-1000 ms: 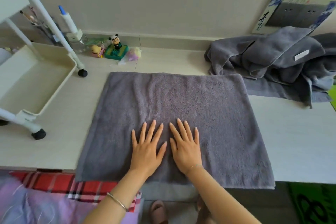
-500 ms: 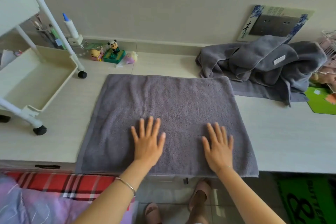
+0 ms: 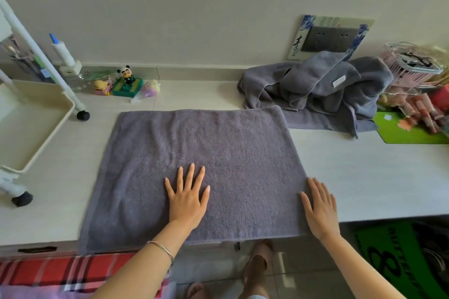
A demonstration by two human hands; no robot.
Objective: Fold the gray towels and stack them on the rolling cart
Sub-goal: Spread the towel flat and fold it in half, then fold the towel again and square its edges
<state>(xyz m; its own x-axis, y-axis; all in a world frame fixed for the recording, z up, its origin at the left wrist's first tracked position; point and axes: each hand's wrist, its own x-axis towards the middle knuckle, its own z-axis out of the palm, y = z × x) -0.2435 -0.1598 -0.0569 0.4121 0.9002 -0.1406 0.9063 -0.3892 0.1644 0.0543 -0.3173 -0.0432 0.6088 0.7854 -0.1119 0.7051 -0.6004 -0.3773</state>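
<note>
Gray towel [image 3: 206, 165] lies at the bench's [image 3: 364, 177] front edge, spread left hand [image 3: 187, 199] pinning it, flat right hand [image 3: 320, 211] at its right hem, probably to fold.

Left hand [image 3: 188, 199] lies flat, palm down, fingers [image 3: 191, 173] straight and spread; right hand [image 3: 321, 210] flat too, well apart; both bare forearms reach forward

The single head-worn camera looked forward and steeply down over the table [image 3: 364, 177] from close above its near edge, facing the wall [image 3: 194, 7] at 12 o'clock. Its wide lens bowed the margins, taking in the rolling cart [image 3: 29, 128] at 9 o'clock and the floor [image 3: 286, 274] at 6 o'clock.
</note>
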